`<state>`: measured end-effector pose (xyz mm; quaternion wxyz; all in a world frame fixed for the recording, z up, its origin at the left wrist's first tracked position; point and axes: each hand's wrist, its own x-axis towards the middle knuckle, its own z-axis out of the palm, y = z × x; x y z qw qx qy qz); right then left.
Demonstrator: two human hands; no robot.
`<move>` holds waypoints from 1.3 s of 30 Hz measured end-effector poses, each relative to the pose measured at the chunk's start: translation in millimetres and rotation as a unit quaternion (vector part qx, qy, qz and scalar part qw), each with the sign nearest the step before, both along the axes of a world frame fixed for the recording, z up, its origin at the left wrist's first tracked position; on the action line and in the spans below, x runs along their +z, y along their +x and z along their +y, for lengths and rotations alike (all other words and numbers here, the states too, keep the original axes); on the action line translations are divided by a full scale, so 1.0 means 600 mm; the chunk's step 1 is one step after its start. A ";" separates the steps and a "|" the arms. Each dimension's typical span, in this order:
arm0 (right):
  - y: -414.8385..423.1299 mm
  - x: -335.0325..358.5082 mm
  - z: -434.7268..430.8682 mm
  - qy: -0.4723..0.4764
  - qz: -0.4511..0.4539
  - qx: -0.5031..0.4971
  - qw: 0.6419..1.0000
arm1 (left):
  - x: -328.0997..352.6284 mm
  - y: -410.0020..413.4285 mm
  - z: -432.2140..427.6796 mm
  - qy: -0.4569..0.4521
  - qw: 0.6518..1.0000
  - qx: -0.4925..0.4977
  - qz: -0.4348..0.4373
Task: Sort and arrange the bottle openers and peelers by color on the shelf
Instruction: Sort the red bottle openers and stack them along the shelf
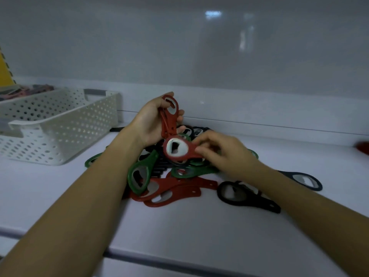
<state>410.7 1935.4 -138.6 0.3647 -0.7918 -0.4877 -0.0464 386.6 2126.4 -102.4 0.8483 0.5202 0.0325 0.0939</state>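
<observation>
A mixed pile of bottle openers lies on the white shelf point(179, 226): green ones point(139, 174), red ones point(179, 186) and black ones point(245, 194). My left hand point(151, 120) grips a small stack of red openers point(169, 116) upright above the pile. My right hand point(223, 150) pinches the handle of another red opener point(177, 149), held flat just below the left hand's stack, its metal ring facing up. A dark opener point(301, 179) lies apart to the right, partly behind my right forearm.
A white perforated basket point(60, 124) stands at the left of the shelf, with another bin of mixed items behind it. A red object point(362, 146) shows at the right edge. The shelf's back wall is glossy white.
</observation>
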 end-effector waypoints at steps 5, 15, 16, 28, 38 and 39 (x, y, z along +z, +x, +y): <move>0.030 0.013 -0.013 0.216 0.270 -0.126 0.930 | -0.001 0.001 -0.017 0.009 0.999 -0.042 0.014; 0.016 0.001 0.018 0.138 0.216 -0.159 0.953 | -0.024 0.010 -0.073 0.112 0.994 -0.009 0.004; 0.017 0.000 0.017 0.128 0.200 -0.156 0.959 | -0.024 0.010 -0.073 0.114 0.993 -0.009 0.005; -0.019 0.024 -0.043 -0.263 -0.044 0.019 0.964 | -0.008 0.007 -0.039 -0.073 0.994 0.053 -0.067; -0.010 0.025 -0.044 -0.200 -0.011 0.012 0.980 | -0.015 0.007 -0.040 -0.034 0.998 -0.014 -0.053; -0.006 0.029 -0.047 -0.167 0.035 0.006 0.985 | -0.015 0.007 -0.040 -0.030 0.998 -0.016 -0.054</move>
